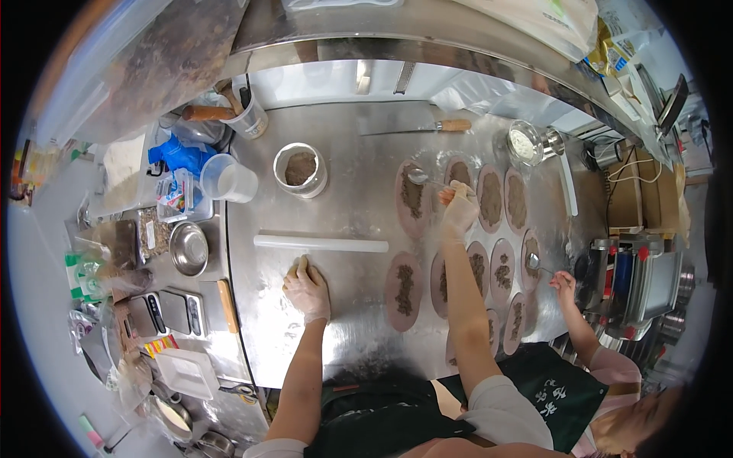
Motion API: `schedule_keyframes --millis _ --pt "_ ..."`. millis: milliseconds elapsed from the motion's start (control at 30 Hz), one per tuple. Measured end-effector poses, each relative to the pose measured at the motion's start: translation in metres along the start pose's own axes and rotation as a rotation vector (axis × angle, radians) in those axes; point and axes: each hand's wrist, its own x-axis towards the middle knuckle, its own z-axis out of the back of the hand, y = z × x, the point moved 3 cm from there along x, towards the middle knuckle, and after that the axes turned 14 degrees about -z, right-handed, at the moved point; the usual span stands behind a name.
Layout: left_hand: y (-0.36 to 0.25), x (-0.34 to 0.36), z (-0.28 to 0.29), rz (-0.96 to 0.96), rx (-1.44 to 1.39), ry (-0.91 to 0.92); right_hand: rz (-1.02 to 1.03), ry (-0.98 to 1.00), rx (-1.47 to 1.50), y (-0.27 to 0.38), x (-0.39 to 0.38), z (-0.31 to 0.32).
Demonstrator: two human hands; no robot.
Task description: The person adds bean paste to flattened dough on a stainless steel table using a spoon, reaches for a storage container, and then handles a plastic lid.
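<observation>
Right hand (460, 208) clamps a silver, round-bowled metal spoon (418, 176), probably light, stiff, best held by the handle; left hand (306, 292) empty, fingers apart.

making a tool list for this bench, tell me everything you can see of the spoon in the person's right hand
The spoon looks like shiny, silvery metal, with a rounded bowl and a slim handle. It points leftward, the handle running right to the fingers of the right hand, which hide its far end. The bowl is over the upper part of the brown filling on the upper-left pink oval; whether it touches the filling cannot be told.
</observation>
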Motion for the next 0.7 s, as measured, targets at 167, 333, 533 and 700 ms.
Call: schedule_keyframes --millis 167,333,533,700 --pt "-0.002 0.000 -0.002 0.014 -0.013 0.021 0.032 0.045 -0.004 0.006 -0.014 -0.013" --pt "-0.001 -0.001 -0.002 0.014 -0.004 0.029 0.026 0.006 -0.109 0.006 -0.033 0.004" --pt "-0.002 0.001 0.000 0.044 -0.011 0.076 0.080 0.079 -0.164 0.012 -0.056 0.012" --pt "-0.001 0.000 -0.002 0.068 -0.060 0.105 0.034 0.088 -0.155 -0.007 -0.049 0.038"
